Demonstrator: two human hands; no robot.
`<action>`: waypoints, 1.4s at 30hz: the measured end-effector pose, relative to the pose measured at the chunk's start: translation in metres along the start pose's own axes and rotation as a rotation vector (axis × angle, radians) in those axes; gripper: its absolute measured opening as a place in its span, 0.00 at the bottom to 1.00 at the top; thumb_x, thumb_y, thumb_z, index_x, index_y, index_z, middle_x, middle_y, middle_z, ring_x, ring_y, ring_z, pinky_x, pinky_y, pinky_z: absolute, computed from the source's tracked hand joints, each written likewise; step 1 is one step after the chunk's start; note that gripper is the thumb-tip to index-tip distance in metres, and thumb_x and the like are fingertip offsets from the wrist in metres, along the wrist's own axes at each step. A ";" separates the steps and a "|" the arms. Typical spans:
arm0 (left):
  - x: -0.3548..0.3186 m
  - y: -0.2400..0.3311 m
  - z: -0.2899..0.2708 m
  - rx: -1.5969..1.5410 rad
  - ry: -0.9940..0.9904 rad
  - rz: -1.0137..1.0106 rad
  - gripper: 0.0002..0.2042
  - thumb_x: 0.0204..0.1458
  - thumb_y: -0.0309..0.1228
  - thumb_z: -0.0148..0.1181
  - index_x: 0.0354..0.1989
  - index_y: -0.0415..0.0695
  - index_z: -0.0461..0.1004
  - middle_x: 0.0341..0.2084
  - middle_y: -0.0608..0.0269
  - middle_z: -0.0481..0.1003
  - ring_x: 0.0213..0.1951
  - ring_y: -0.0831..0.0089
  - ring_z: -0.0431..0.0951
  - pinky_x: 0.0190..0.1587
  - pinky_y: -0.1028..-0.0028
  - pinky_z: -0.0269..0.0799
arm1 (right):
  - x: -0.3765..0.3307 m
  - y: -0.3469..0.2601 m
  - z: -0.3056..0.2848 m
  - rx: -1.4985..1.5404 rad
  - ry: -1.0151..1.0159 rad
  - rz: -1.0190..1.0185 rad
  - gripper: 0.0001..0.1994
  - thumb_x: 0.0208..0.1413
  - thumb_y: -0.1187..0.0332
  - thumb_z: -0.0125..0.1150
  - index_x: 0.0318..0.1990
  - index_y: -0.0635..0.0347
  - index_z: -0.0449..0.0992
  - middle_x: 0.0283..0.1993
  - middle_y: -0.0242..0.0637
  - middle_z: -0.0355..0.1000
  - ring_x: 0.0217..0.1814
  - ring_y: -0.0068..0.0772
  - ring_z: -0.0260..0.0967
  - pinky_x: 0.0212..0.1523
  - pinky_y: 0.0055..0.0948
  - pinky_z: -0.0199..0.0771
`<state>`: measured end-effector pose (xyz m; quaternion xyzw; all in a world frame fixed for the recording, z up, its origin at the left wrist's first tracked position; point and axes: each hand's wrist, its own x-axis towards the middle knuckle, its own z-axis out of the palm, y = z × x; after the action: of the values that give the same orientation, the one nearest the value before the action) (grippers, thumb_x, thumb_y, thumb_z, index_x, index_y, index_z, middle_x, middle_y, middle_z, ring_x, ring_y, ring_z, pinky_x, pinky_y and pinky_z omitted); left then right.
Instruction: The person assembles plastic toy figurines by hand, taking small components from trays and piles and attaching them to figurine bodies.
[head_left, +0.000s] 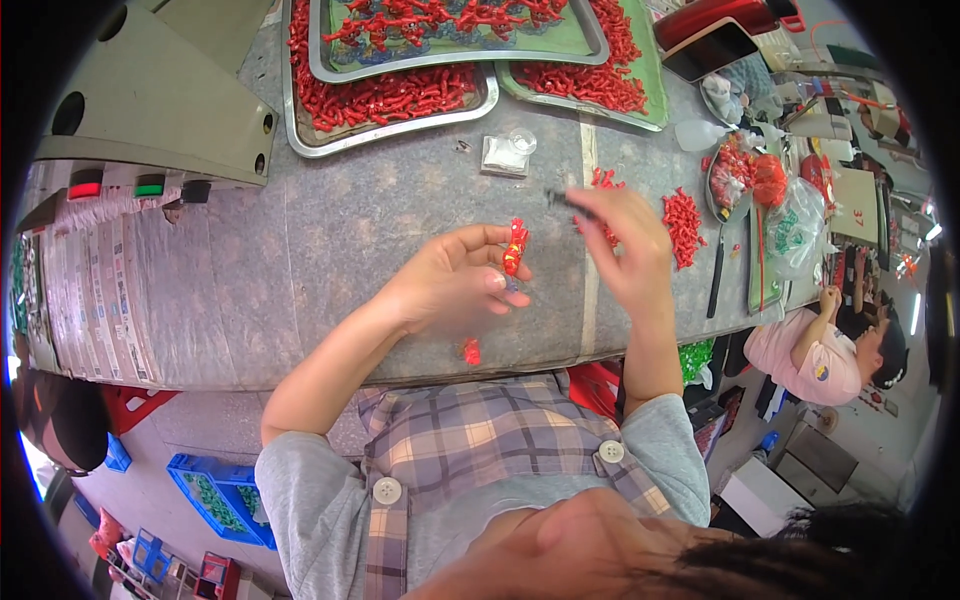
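Note:
My left hand [450,272] pinches a small red toy figure [516,248] with yellow marks and a bluish lower end, above the grey table [380,230]. My right hand [632,245] is closed around a short black tool [572,204]. Its tip points left toward the figure without touching it; motion blur hides what kind it is. Below my left hand lies a loose red piece [471,350] near the table's front edge. Just beyond my right hand is a small pile of red parts [606,180], partly hidden by the hand.
Metal trays [400,128] of red parts and figures stand at the back. A white pad [505,160] bears a clear round dish [522,141]. More red parts [683,225] and a black-handled tool [717,275] lie right. A machine [160,110] with buttons stands left; another person [810,350] sits far right.

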<state>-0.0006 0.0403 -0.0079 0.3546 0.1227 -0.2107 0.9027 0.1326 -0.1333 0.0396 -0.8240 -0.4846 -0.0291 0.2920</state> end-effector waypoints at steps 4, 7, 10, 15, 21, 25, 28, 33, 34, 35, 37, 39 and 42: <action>0.001 0.000 0.007 0.050 0.051 -0.002 0.24 0.48 0.18 0.52 0.56 0.39 0.58 0.41 0.58 0.70 0.39 0.70 0.76 0.39 0.76 0.72 | -0.011 -0.023 -0.007 0.078 -0.034 -0.230 0.18 0.35 0.78 0.59 0.39 0.58 0.75 0.33 0.35 0.71 0.33 0.36 0.68 0.32 0.32 0.68; 0.005 -0.011 0.006 0.186 0.098 0.113 0.36 0.41 0.37 0.67 0.56 0.34 0.56 0.42 0.54 0.70 0.39 0.65 0.77 0.41 0.74 0.74 | -0.017 -0.034 0.000 -0.037 -0.036 -0.338 0.19 0.33 0.76 0.59 0.40 0.58 0.75 0.35 0.33 0.70 0.34 0.34 0.67 0.33 0.31 0.68; 0.005 -0.012 0.004 0.229 0.114 0.123 0.33 0.42 0.32 0.67 0.55 0.34 0.56 0.44 0.54 0.69 0.41 0.67 0.75 0.41 0.74 0.73 | -0.021 -0.032 0.005 -0.206 -0.068 -0.357 0.17 0.35 0.73 0.59 0.39 0.58 0.75 0.34 0.34 0.69 0.35 0.33 0.67 0.34 0.31 0.68; 0.002 -0.007 0.007 0.255 0.131 0.100 0.29 0.44 0.27 0.64 0.55 0.36 0.58 0.43 0.57 0.70 0.40 0.73 0.73 0.41 0.77 0.71 | -0.021 -0.028 0.001 -0.236 -0.008 -0.293 0.17 0.37 0.70 0.56 0.40 0.58 0.75 0.34 0.34 0.68 0.36 0.33 0.66 0.35 0.31 0.67; 0.002 -0.005 0.007 0.164 0.140 0.070 0.25 0.47 0.22 0.58 0.55 0.38 0.59 0.42 0.59 0.71 0.38 0.75 0.74 0.40 0.78 0.71 | -0.015 -0.029 0.003 -0.220 -0.066 -0.282 0.20 0.31 0.78 0.62 0.39 0.58 0.76 0.34 0.34 0.69 0.35 0.34 0.67 0.35 0.32 0.68; -0.002 -0.007 0.004 0.128 0.095 0.079 0.33 0.44 0.39 0.65 0.55 0.35 0.58 0.40 0.53 0.71 0.37 0.63 0.78 0.37 0.77 0.75 | -0.008 -0.004 0.001 -0.318 0.026 -0.164 0.18 0.36 0.78 0.61 0.41 0.58 0.76 0.36 0.34 0.70 0.35 0.36 0.67 0.37 0.32 0.67; 0.000 0.002 0.011 0.082 0.093 -0.011 0.22 0.51 0.22 0.52 0.56 0.38 0.57 0.41 0.56 0.71 0.37 0.69 0.77 0.38 0.77 0.72 | -0.003 0.021 0.013 -0.381 0.048 -0.127 0.17 0.38 0.76 0.61 0.40 0.57 0.75 0.36 0.31 0.70 0.36 0.33 0.66 0.37 0.32 0.67; 0.001 -0.003 0.000 -0.024 0.004 0.008 0.23 0.54 0.30 0.52 0.56 0.36 0.57 0.41 0.53 0.72 0.35 0.69 0.78 0.37 0.76 0.73 | 0.003 0.020 0.021 -0.250 0.028 -0.067 0.15 0.42 0.76 0.60 0.42 0.59 0.75 0.38 0.35 0.71 0.38 0.36 0.67 0.38 0.31 0.67; 0.001 -0.005 -0.003 -0.094 -0.040 0.009 0.23 0.54 0.33 0.52 0.56 0.36 0.57 0.41 0.52 0.72 0.34 0.69 0.78 0.37 0.76 0.73 | 0.001 0.016 0.020 -0.106 0.024 -0.037 0.14 0.45 0.76 0.59 0.43 0.60 0.75 0.38 0.38 0.71 0.39 0.38 0.68 0.39 0.29 0.67; 0.000 -0.006 -0.005 -0.094 -0.041 0.005 0.23 0.54 0.33 0.52 0.56 0.36 0.57 0.41 0.52 0.72 0.34 0.69 0.78 0.37 0.76 0.73 | -0.001 0.012 0.017 -0.106 0.024 -0.033 0.14 0.45 0.76 0.59 0.43 0.60 0.75 0.38 0.38 0.71 0.39 0.38 0.68 0.39 0.29 0.67; 0.000 -0.010 -0.006 -0.137 -0.105 0.027 0.24 0.54 0.37 0.52 0.55 0.36 0.59 0.41 0.51 0.73 0.31 0.70 0.77 0.36 0.75 0.72 | -0.003 0.003 0.015 0.416 -0.191 0.106 0.11 0.48 0.75 0.57 0.41 0.62 0.76 0.37 0.39 0.71 0.38 0.35 0.68 0.40 0.27 0.66; 0.002 -0.009 -0.005 -0.162 -0.130 0.025 0.24 0.54 0.38 0.51 0.55 0.35 0.60 0.40 0.50 0.73 0.30 0.70 0.75 0.35 0.74 0.71 | -0.003 -0.001 0.015 0.503 -0.232 0.167 0.08 0.51 0.74 0.56 0.38 0.63 0.77 0.36 0.37 0.71 0.38 0.30 0.68 0.40 0.25 0.66; 0.003 -0.009 -0.006 -0.186 -0.151 0.035 0.23 0.55 0.39 0.50 0.54 0.35 0.61 0.39 0.50 0.73 0.28 0.71 0.72 0.33 0.73 0.69 | -0.010 0.004 0.022 0.735 -0.316 0.249 0.07 0.52 0.73 0.56 0.37 0.64 0.76 0.35 0.35 0.71 0.37 0.27 0.68 0.39 0.25 0.66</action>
<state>-0.0023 0.0373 -0.0190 0.2545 0.0672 -0.2090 0.9418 0.1259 -0.1313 0.0164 -0.7117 -0.3982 0.3081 0.4899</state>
